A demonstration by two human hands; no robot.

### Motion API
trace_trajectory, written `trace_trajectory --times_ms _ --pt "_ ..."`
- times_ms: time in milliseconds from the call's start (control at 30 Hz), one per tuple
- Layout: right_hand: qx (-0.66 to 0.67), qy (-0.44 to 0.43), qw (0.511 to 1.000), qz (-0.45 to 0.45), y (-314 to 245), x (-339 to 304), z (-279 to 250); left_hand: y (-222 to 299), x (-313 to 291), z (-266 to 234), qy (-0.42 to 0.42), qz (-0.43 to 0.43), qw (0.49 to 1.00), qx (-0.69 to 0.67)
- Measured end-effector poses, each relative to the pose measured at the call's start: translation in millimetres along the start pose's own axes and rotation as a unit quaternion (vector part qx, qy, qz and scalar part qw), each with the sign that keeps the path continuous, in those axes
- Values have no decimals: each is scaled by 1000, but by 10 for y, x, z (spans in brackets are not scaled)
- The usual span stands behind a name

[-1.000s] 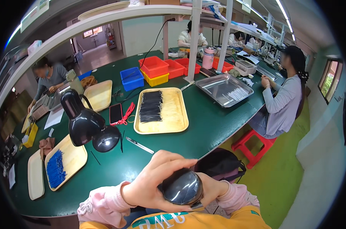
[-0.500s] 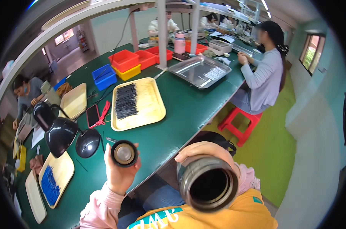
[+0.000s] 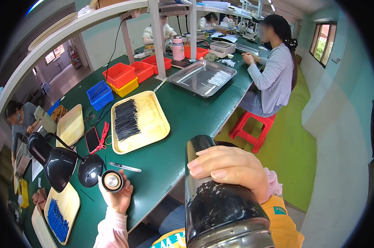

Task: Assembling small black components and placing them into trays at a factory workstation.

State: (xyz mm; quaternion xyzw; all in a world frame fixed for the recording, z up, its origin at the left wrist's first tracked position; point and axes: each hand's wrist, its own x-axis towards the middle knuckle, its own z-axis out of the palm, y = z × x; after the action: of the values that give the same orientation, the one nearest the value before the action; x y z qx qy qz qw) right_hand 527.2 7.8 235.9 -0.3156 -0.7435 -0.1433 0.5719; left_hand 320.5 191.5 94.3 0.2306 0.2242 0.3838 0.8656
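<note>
Head view. Right hand wrapped firmly round a tall black flask, raised close below the camera, mouth end nearest the lens and tilted toward the body. Left hand clasped round the flask's small round cap, shiny inner face turned up, held just over the green table near its front edge.

Probably a matter of keeping flask and cap apart and level. Best done with the flask upright and steady in the right-hand grip, the cap kept facing up and off the tabletop, both close to the chest rather than swung outward.

Just left of the cap hand: the round base of a black desk lamp, near enough to knock. Just beyond it: a thin pen-like tool, then a yellow tray of black strips. Table edge running diagonally between the two hands; open air and a green floor right of the flask hand, with a red stool and a seated person well apart. Freest room lying on the near side of the edge, over the lap.
</note>
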Motion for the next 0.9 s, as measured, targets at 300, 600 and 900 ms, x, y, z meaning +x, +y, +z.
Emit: trace_trajectory --times_ms 300,600,900 --pt "-72 14 997 -27 -83 158 42 -1 -12 34 4 -32 999 2" --pt "-131 -53 990 -24 -180 328 2 42 -21 35 -6 -30 999 17" --pt "-176 -39 982 -57 -240 444 8 39 -77 112 7 -6 999 31"
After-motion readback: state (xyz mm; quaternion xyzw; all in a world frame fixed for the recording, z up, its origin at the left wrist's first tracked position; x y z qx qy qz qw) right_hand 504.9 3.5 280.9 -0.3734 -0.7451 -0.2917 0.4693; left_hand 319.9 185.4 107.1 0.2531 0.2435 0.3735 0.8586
